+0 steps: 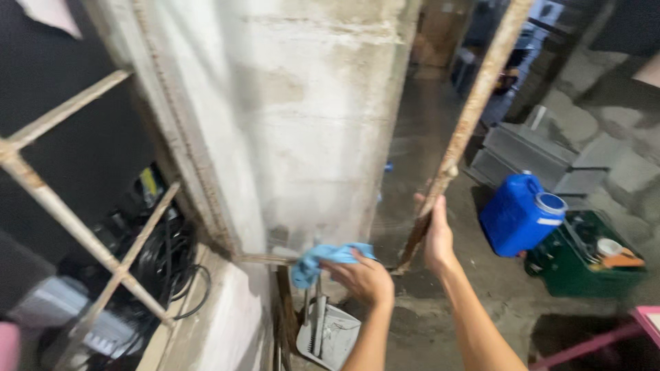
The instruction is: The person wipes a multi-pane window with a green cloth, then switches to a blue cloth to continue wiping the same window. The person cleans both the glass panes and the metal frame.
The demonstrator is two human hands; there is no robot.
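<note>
My left hand (366, 280) is closed on a crumpled light-blue cloth (322, 258) and presses it against the foot of a rough concrete pillar (316, 124), at a thin rusty ledge. To its right, my right hand (438, 237) grips the lower part of a long rusty metal bar (478, 96). The bar slants up to the top right, out of the frame. Both forearms reach in from the bottom edge.
A rusty window grille (69, 220) at the left has black cables (168, 257) behind it. A grey dustpan (330, 335) lies below my hands. At the right are a blue jerrycan (519, 216), a green crate (584, 268), concrete blocks (526, 148) and a pink table edge (646, 321).
</note>
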